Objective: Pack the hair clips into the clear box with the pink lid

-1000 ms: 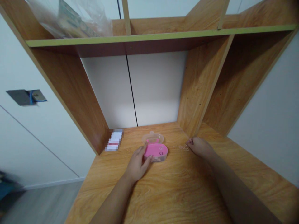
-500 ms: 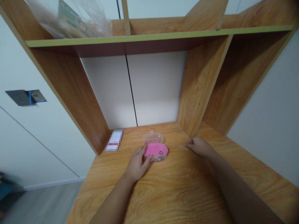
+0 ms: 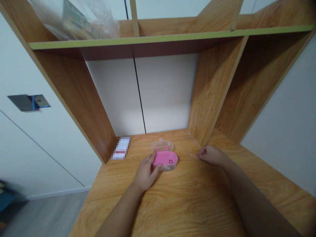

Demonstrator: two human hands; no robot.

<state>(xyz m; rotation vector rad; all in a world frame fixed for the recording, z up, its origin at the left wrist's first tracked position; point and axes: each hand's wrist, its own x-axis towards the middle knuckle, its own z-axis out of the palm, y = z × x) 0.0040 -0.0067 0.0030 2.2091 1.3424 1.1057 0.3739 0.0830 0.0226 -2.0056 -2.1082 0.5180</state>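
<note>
A small pink box (image 3: 166,160) sits on the wooden desk (image 3: 187,200), its clear lid (image 3: 161,145) lying open behind it. My left hand (image 3: 145,172) holds the box's left side, thumb and fingers on its edge. To the right, a few tiny clear rubber bands (image 3: 193,155) lie on the desk. My right hand (image 3: 211,155) rests there with fingers curled, fingertips pinching at the bands.
A small white and red packet (image 3: 120,148) lies at the desk's back left corner. Wooden shelf walls rise on both sides, with an upper shelf (image 3: 158,39) holding a plastic bag (image 3: 76,19). The floor shows at the lower left.
My right hand has closed in a little over the rubber bands, covering some of them. The left hand and the pink box have stayed put.
</note>
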